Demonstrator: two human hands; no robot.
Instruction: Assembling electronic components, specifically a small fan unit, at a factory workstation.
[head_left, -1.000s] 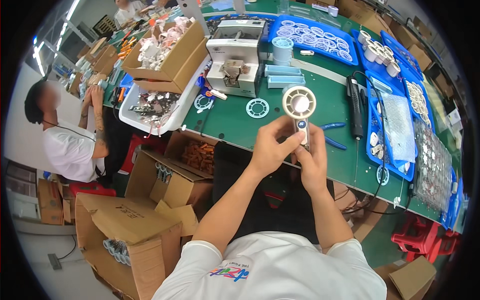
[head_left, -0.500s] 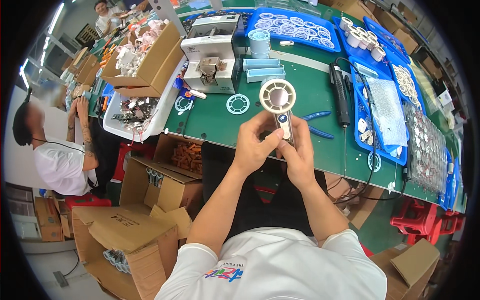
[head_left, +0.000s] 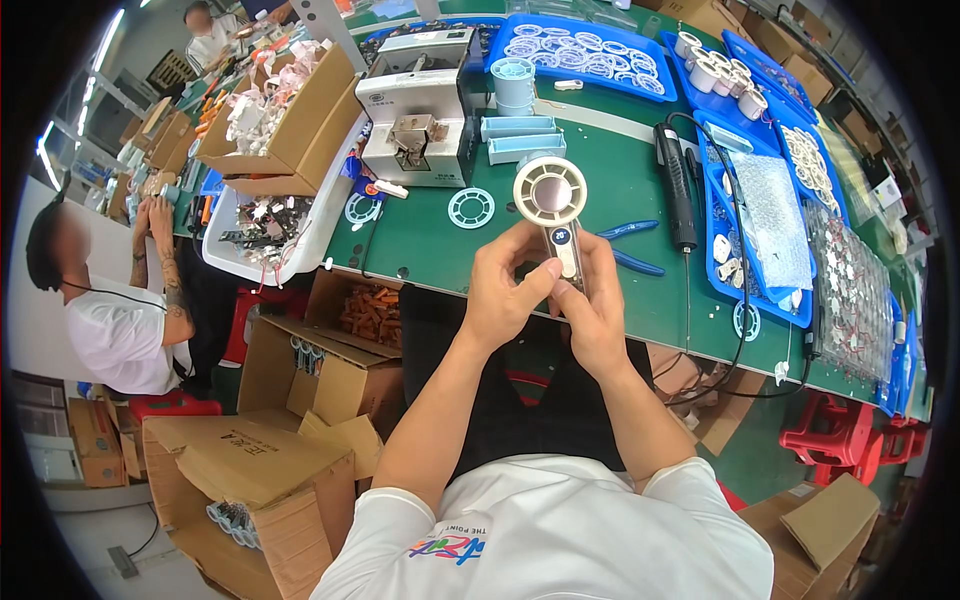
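Between both hands, above the table's near edge, is a handheld fan [head_left: 567, 252] with a round cream head, a spoked ring and a small dark display on its handle. My left hand [head_left: 503, 288] grips the handle from the left. On the other side my right hand [head_left: 597, 318] wraps round it, and both thumbs lie on the front of the handle. Just right of the fan are blue-handled pliers [head_left: 640, 264] lying on the green table [head_left: 420, 240]. A light blue spoked ring [head_left: 471, 209] lies to its left, and light blue casings [head_left: 526, 148] sit behind it.
A white bench machine [head_left: 415, 110] stands at the back left, beside a cardboard box [head_left: 320, 125] and a white tub [head_left: 318, 255] of parts. Right of the pliers is a corded black electric screwdriver [head_left: 677, 190]. Blue trays [head_left: 720, 290] line the right side. Another person [head_left: 120, 330] sits at left.
The table and its things have shifted slightly left in the view. Both hands keep the same hold on the handheld fan, whose head has moved a little left.
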